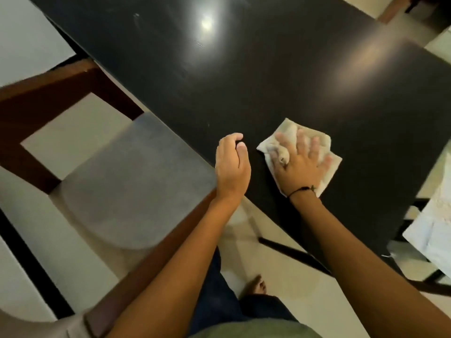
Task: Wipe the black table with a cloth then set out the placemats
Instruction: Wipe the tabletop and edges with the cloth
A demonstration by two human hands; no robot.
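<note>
- Pale floor tiles surround a glossy black table (244,81), its top catching two soft glares of overhead light, seen from above by the person standing at its near edge.
- Right hand (299,162) lies flat with fingers spread, pressing a white cloth (292,132) onto the tabletop; a dark cord bracelet (301,190) circles the wrist.
- Left hand (231,164) hovers just beside the right one, over the table's edge, fingers loosely curled and holding nothing.
- Grey-seated chair (136,181) with a dark wooden frame stands to the far side of the left hand, pulled close to the table.
- Light-coloured sheets (436,228) rest beyond the right hand, off the table's corner; whether these are the placemats cannot be told.
- Wiping appears to be the step in hand, with only the near corner under the cloth and faint smears showing farther up the surface.
- Next move, by this view, calls for sweeping the cloth away from the body across the remaining tabletop before any mats go down.
</note>
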